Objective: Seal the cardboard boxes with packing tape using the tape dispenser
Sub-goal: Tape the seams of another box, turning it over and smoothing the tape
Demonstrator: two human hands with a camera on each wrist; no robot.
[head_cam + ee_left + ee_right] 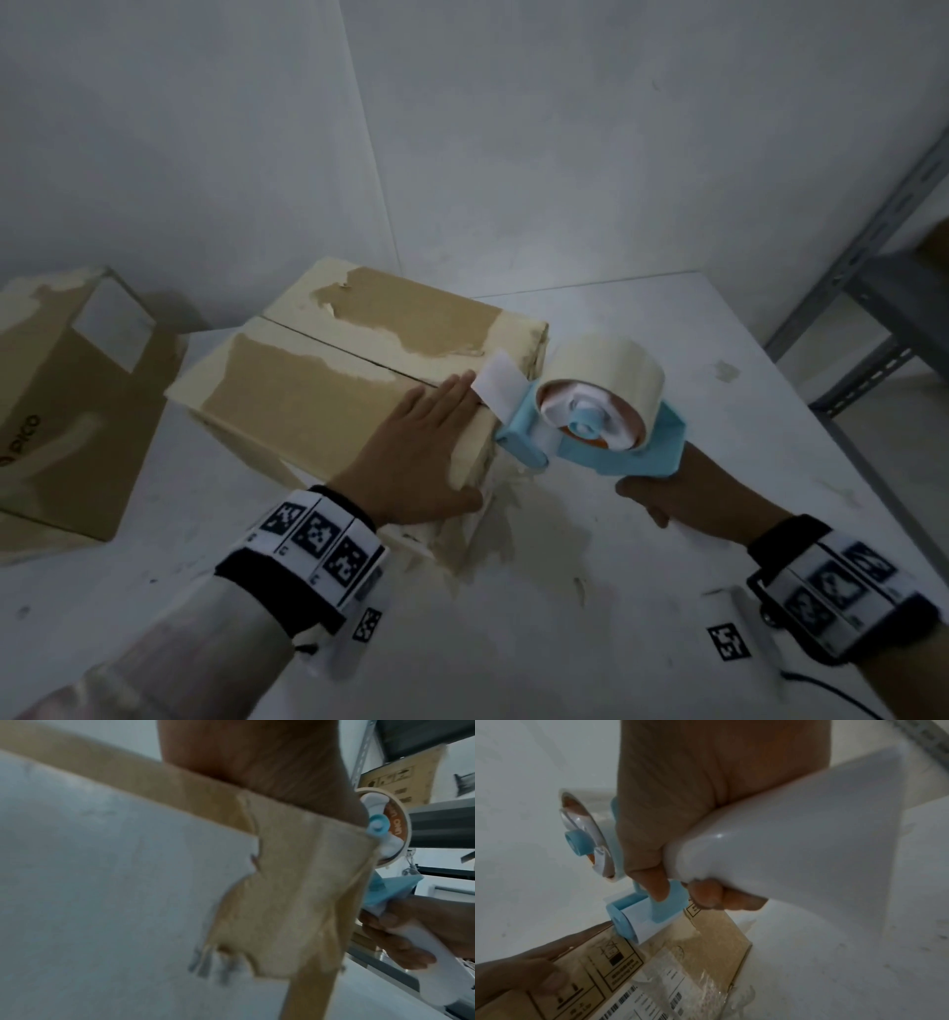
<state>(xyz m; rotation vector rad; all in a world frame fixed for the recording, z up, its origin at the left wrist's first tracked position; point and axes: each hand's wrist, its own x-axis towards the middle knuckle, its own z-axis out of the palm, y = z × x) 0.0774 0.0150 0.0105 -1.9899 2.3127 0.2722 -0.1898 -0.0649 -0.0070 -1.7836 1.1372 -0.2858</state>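
Cardboard box point(354, 370) sits near the back edge of the white counter point(590, 591), its two top flaps closed with the seam running between them and pale tape remnants along their edges. Left hand point(411, 452) lies flat on the near end of the box top, fingers point(452, 395) straight and released, thumb over the near side. Right hand point(667, 501) is clenched round the white handle of the blue tape dispenser point(590, 421), whose front roller touches the box's top edge at the seam; a loose tape end point(500, 385) lies over the box beside the left fingertips. A second cardboard box point(67, 401) stands at the counter's left edge, well apart. A grey metal shelf point(873, 267) stands beyond the right edge.
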